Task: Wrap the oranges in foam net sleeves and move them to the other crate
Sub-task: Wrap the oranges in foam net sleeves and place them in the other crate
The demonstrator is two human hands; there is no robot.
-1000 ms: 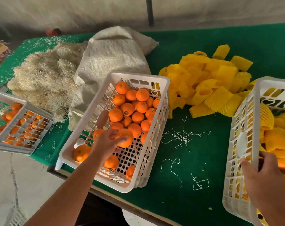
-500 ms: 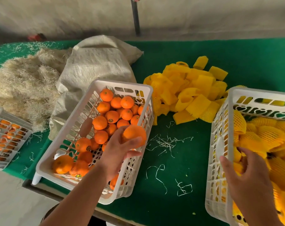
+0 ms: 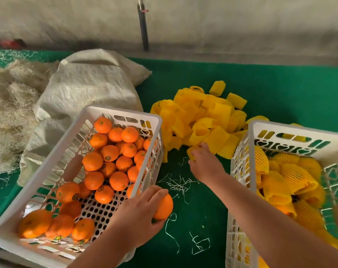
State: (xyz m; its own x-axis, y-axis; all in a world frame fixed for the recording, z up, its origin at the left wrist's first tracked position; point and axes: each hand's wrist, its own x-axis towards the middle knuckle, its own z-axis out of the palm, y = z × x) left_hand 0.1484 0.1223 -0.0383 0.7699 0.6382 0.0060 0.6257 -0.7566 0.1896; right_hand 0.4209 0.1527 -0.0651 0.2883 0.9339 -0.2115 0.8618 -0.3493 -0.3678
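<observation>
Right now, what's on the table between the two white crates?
In the head view, green cloth with loose white strands. Over it, the left hand holds an orange, and the right hand reaches into the yellow sleeves.

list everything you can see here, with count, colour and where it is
crates: two, white, left and right on the table
table: one, green cover
loose oranges: many, orange, in left crate
wrapped oranges: many, yellow-netted, in right crate
foam sleeves: pile, yellow, between the crates, farther back
sack: one, beige, behind left crate
straw: heap, tan, far left
left hand: holds one orange beside left crate
right hand: pinches a sleeve at pile's edge
</observation>
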